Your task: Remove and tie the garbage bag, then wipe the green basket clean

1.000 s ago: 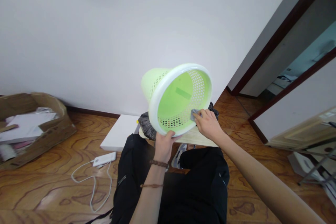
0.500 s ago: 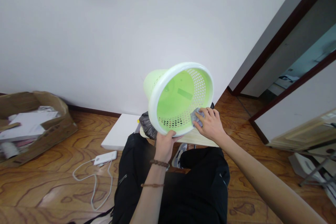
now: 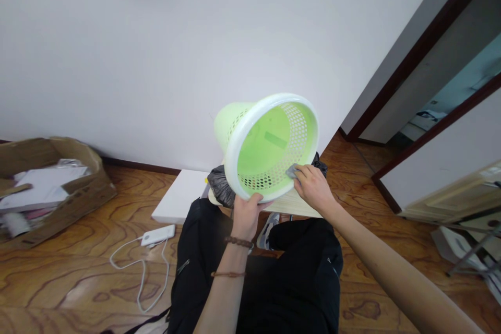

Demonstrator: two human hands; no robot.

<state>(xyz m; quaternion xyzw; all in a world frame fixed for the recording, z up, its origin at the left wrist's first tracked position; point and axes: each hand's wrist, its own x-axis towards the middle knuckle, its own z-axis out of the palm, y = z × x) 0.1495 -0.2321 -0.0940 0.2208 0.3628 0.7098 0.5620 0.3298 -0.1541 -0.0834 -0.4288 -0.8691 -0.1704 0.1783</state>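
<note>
A green plastic wastebasket with a pale rim and rows of holes lies tilted, its mouth facing me. My left hand grips the rim from below, thumb over the edge. At the rim's lower right, my right hand pinches a grey cloth against the inner side. Part of the cloth is covered by the fingers. Black plastic bags show beneath and on both sides of the basket, over a pale wooden surface.
On the floor at left stands a cardboard box with papers inside. Nearer are a flat white box and a white power strip with its cable. A white wall rises behind the basket; a doorway opens at right.
My right hand has shifted slightly with the cloth along the rim, and less of the cloth shows. The basket has turned a little; my left hand keeps its hold.
</note>
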